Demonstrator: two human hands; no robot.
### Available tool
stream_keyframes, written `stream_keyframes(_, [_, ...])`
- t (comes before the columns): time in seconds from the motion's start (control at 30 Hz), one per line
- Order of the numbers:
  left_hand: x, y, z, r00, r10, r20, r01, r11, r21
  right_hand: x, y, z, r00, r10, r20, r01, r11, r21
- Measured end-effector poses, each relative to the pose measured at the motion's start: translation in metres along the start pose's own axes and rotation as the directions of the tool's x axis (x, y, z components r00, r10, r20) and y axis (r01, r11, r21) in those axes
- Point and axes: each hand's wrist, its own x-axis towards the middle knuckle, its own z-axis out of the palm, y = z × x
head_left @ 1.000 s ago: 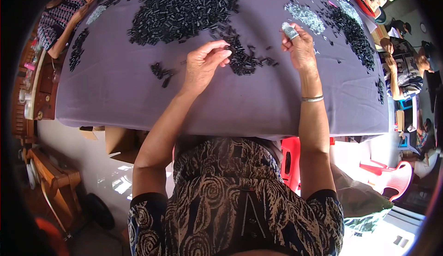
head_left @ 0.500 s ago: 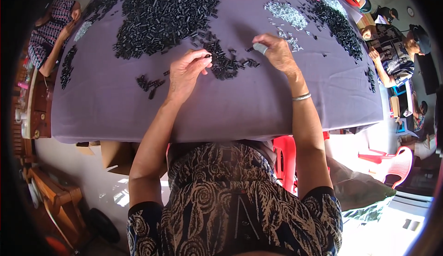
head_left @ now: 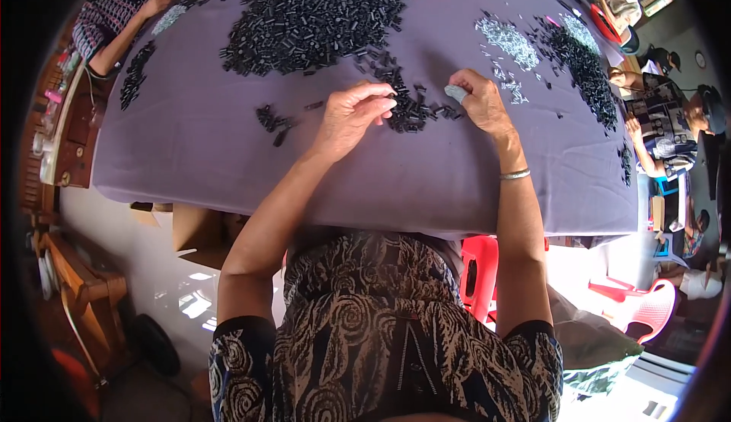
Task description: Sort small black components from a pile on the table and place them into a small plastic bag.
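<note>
My left hand (head_left: 352,120) is closed in a pinch, with a small black cylindrical piece (head_left: 391,96) just showing at the fingertips. To its right, my right hand (head_left: 483,107) has its fingers curled together, a pale cover on one finger. Whatever those fingers may hold is hidden. Between and below the two hands lies a loose cluster of small black cylindrical pieces (head_left: 411,114) on the purple cloth. A smaller group of black pieces (head_left: 274,123) rests left of my left hand. Small clear pieces (head_left: 513,89) are scattered beyond my right hand.
A large heap of black pieces (head_left: 312,22) covers the table's far middle. Clear pieces form a pile (head_left: 509,41) at right, near another black heap (head_left: 582,72). People sit at the left (head_left: 122,22) and right (head_left: 666,129) edges. A red chair (head_left: 480,273) stands below the table edge.
The whole view has shifted, so the table's contents sit farther right. My right hand has come slightly closer to the cluster, and the dark piece at its fingertips is no longer visible. My left hand keeps its pinch.
</note>
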Motion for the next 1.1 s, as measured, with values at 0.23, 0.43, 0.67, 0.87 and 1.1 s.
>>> stream_keyframes(0.23, [-0.001,-0.002,-0.002,0.999,0.001,0.034,0.0,0.999,-0.038,-0.003,-0.063,0.016,0.938,-0.073,0.339,-0.157,0.782,0.603])
stream_keyframes(0.43, [0.0,-0.001,-0.002,0.999,0.021,0.029,-0.022,1.0,0.013,0.01,-0.065,0.029,0.942,-0.16,0.294,-0.09,0.725,0.683])
stream_keyframes(0.67, [0.0,-0.004,-0.002,0.999,0.03,0.016,-0.03,0.999,-0.04,0.007,-0.062,0.036,0.946,-0.145,0.289,-0.124,0.663,0.739])
stream_keyframes(0.87, [-0.001,0.0,-0.001,1.0,-0.003,0.01,0.003,1.0,-0.024,0.004,-0.063,0.035,0.954,-0.149,0.259,-0.085,0.694,0.715])
stream_keyframes(1.1, [0.0,-0.001,-0.001,1.0,-0.006,0.005,0.006,1.0,-0.012,0.004,-0.058,0.036,0.943,-0.216,0.255,0.006,0.773,0.634])
